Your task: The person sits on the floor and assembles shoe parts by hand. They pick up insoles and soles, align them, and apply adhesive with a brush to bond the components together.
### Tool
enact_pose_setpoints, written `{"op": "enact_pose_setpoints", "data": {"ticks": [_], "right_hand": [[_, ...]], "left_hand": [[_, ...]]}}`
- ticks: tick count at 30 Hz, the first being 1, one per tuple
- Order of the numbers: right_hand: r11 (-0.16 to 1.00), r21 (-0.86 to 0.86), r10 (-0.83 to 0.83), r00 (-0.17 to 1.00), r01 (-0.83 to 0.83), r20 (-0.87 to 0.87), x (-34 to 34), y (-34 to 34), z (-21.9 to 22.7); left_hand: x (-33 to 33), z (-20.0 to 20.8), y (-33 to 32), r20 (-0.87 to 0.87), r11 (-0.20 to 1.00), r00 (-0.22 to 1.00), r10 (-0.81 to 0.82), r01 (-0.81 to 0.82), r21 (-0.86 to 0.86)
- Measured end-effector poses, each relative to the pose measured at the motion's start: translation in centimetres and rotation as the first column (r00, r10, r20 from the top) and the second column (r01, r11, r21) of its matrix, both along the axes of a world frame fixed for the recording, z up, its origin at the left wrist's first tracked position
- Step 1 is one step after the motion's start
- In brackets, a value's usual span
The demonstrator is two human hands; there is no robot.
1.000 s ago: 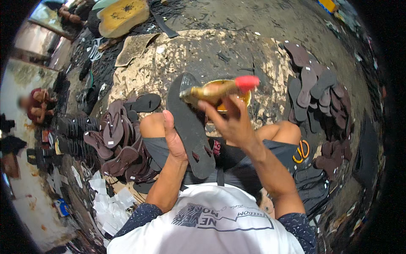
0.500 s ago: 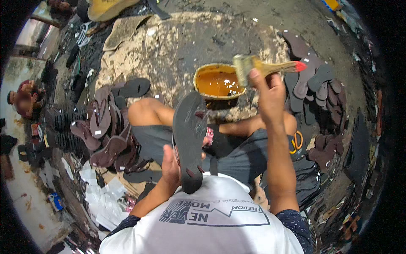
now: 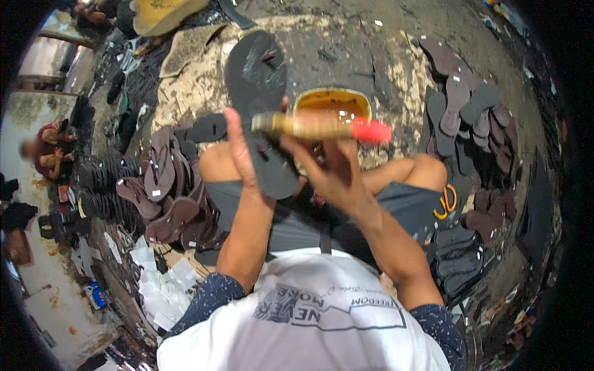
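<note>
brown rubber sandal soles, heaped [image 3: 167, 198] | dark soles, spread flat on ground [image 3: 467, 108] | orange-handled scissors [image 3: 447, 203] beside knee | white paper scraps [image 3: 158, 287]

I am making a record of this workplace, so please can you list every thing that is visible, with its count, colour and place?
Sandal sole: one, black, held up at centre.
Brush: one, glue-stained handle with red end, at centre.
Glue pot: one, yellow rim, amber liquid inside, on the ground behind the brush.
Brown soles: a pile, too many to count, on the person's left.
Dark soles: a spread, brown and grey, on the person's right.
Scissors: one pair, orange handles, by the right knee.
White paper pieces: many, lower left.
Left hand: grips the sandal sole.
Right hand: holds the brush.
</note>
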State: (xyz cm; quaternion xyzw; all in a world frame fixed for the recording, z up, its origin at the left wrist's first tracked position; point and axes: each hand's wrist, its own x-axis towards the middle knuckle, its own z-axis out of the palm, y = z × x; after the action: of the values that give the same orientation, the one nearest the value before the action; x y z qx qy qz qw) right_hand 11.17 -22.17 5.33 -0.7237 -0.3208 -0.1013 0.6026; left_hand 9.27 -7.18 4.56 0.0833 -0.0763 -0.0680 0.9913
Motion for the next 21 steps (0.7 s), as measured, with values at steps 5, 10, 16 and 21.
{"op": "enact_pose_setpoints", "data": {"ticks": [5,10,16,21], "right_hand": [[0.937,0.074,0.340,0.940,-0.340,0.019,-0.6,-1.8,0.5],[0.845,-0.318,0.376,0.900,-0.430,-0.221,5.6,-2.6,-3.4],[0.924,-0.239,0.339,0.928,-0.298,0.156,7.5,-0.9,2.9],[0.904,-0.064,0.418,0.905,-0.423,-0.081,2.6,-4.7,0.6]], "left_hand": [[1.8,-0.3,0.7,-0.166,0.980,0.967,0.193,-0.198,-0.016],[0.3,-0.5,-2.8,-0.212,0.991,0.975,0.064,-0.088,-0.101],[1.1,-1.0,-2.3,-0.425,0.963,0.892,0.150,-0.230,-0.141],[4.9,-2.3,-0.6,-0.295,0.943,0.950,0.103,0.001,0.332]]}}
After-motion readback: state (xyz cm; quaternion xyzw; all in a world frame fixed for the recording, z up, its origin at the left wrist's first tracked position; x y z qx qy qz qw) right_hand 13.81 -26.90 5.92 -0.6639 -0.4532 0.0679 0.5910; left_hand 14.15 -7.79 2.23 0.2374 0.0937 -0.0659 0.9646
